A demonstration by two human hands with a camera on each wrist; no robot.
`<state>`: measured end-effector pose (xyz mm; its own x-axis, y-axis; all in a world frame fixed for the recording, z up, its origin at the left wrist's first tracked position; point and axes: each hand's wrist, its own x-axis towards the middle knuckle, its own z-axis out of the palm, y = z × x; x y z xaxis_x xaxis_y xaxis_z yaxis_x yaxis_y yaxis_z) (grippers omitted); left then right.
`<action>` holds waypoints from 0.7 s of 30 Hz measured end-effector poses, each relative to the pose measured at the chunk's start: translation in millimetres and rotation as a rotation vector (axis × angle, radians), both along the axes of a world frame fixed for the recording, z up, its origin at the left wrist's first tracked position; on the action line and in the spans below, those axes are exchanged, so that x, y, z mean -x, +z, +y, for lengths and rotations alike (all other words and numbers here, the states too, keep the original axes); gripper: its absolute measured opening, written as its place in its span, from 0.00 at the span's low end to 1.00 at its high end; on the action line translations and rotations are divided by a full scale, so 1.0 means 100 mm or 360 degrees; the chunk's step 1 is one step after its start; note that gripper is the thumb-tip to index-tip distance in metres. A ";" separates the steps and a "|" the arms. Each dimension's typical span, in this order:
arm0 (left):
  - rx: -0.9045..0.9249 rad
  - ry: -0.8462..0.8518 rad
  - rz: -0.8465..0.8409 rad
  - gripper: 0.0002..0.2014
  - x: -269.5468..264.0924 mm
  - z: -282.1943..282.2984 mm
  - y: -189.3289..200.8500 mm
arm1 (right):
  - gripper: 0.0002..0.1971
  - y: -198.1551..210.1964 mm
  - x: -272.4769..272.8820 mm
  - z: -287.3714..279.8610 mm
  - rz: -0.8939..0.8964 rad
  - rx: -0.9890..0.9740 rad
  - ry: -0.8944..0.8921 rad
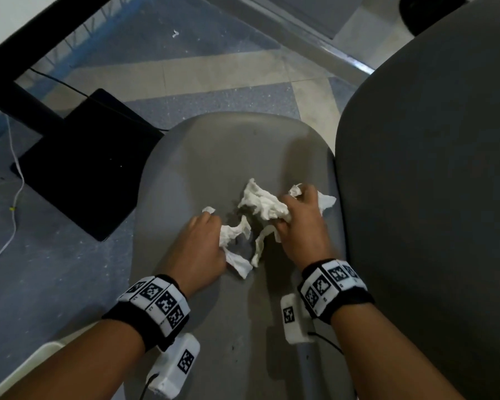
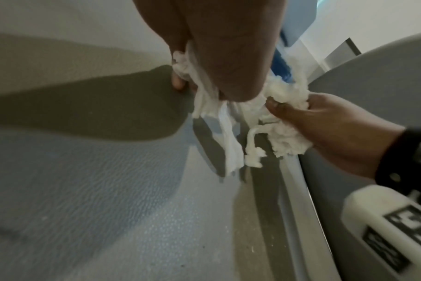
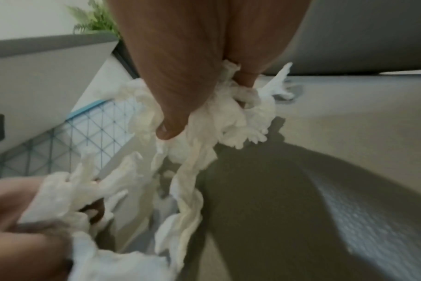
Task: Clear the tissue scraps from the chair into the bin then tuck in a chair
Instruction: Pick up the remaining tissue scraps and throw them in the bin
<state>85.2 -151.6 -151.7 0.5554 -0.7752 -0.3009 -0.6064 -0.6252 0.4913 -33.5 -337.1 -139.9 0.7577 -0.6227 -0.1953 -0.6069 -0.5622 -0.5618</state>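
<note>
Over the grey chair [image 1: 214, 145] seat, the left hand [image 1: 198, 243] clutches a bunch of tissue scraps [image 1: 233, 235], and the right hand [image 1: 303, 223] grips a larger wad [image 1: 261, 202].

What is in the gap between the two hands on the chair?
In the head view, twisted white tissue scraps hang between the left hand and right hand, over the grey chair seat.

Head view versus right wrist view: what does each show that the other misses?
Only the head view shows the black monitor base, the white cable on the floor and both marker wristbands. Only the right wrist view shows a green plant and a blue grid panel. Both show the left hand and right hand gripping tissue scraps over the grey chair seat.
</note>
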 end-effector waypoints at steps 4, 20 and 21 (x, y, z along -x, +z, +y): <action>-0.0071 0.0144 0.0100 0.28 0.06 0.00 0.13 | 0.07 -0.05 0.24 -0.14 -0.0043 0.0029 -0.0175; -0.0050 -0.0032 0.0326 0.31 0.29 0.23 0.13 | 0.22 -0.06 0.50 0.29 0.0237 -0.0281 0.0020; -0.0130 -0.0114 0.0348 0.32 0.36 0.24 0.12 | 0.18 -0.10 0.52 0.35 0.0287 -0.0189 0.0083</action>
